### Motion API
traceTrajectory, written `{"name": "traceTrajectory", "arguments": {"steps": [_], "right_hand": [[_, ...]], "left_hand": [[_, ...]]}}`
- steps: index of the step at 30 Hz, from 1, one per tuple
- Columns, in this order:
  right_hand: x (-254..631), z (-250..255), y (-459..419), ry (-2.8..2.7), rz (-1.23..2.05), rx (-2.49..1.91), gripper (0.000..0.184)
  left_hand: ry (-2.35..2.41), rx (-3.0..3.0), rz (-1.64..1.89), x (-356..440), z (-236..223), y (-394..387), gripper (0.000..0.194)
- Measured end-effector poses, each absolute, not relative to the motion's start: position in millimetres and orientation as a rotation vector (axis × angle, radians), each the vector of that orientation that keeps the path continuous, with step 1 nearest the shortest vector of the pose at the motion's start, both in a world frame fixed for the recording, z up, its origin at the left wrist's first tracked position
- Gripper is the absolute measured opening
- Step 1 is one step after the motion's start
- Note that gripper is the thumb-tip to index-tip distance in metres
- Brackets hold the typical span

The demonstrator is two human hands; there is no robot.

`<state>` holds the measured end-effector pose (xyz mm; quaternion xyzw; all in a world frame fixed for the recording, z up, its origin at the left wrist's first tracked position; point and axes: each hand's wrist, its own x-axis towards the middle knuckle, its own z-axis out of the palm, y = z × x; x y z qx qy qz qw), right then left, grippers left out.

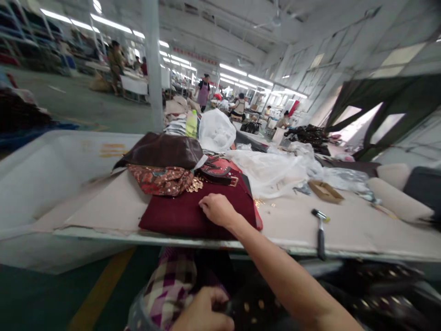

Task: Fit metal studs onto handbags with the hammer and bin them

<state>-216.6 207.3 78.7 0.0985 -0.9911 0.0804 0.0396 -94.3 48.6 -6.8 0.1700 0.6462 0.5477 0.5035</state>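
My right hand (pixel 217 209) reaches over a folded maroon cloth (pixel 186 216) on the table, its fingers curled together. Whatever those fingers hold, if anything, is too small to make out. Just beyond them lies a small heap of gold metal pieces (pixel 195 185). Low in view, at my lap, my left hand (pixel 203 312) is closed on the edge of a dark strap with gold studs (pixel 253 305). A dark belt with a buckle (pixel 223 178) rests on the maroon cloth. Beside the heap sit a patterned reddish cloth bundle (pixel 160 180) and dark brown leather (pixel 161 151).
A hammer (pixel 320 234) lies near the table's front edge at right. Behind it is a small cardboard box (pixel 325 191). Clear plastic bags (pixel 272 172) spread across the back. A large white bin (pixel 69 156) stands at left. Several people work farther off.
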Motion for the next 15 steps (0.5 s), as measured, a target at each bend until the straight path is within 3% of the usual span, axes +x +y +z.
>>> {"name": "traceTrajectory", "arguments": {"steps": [3, 8, 15], "right_hand": [[-151.3, 85.1, 235.9, -3.075, 0.546, 0.224, 0.024], [-40.0, 81.5, 255.5, -2.886, 1.572, -0.271, 0.017], [10.4, 65.7, 237.4, -3.046, 1.424, -0.152, 0.013]], "left_hand": [[1.482, 0.379, 1.366, -90.0, -11.3, 51.3, 0.029], [1.416, 0.431, 1.367, -87.0, -13.5, 56.5, 0.034], [1.525, 0.566, 1.305, -79.8, 1.4, 65.1, 0.032]]}}
